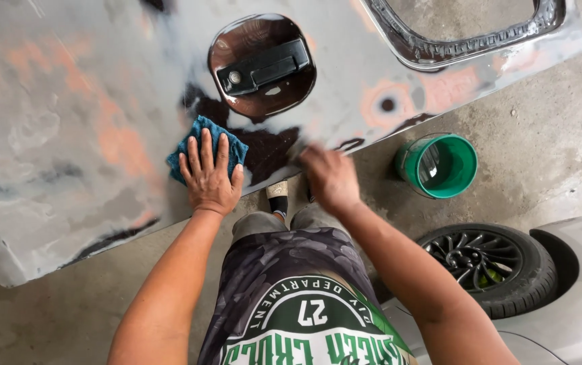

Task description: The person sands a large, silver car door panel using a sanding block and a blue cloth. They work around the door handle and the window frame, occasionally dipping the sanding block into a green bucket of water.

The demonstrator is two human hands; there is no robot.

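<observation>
Both hands worked on a sanded car door panel (88, 101) that lay flat, grey with dull orange and black patches, its black handle (264, 67) sunk in a dark round recess near the middle. On the left, the left hand (208, 177) lay flat with fingers spread wide, pressing a blue cloth (200, 132) onto the panel's near edge; to its right the right hand (330, 177) was blurred at the same edge, fingers curled downward, and I could not tell what it held, if anything. Farther right, a green bucket (440, 165) stood on the concrete floor (561, 135), near a black car wheel (487, 267).
</observation>
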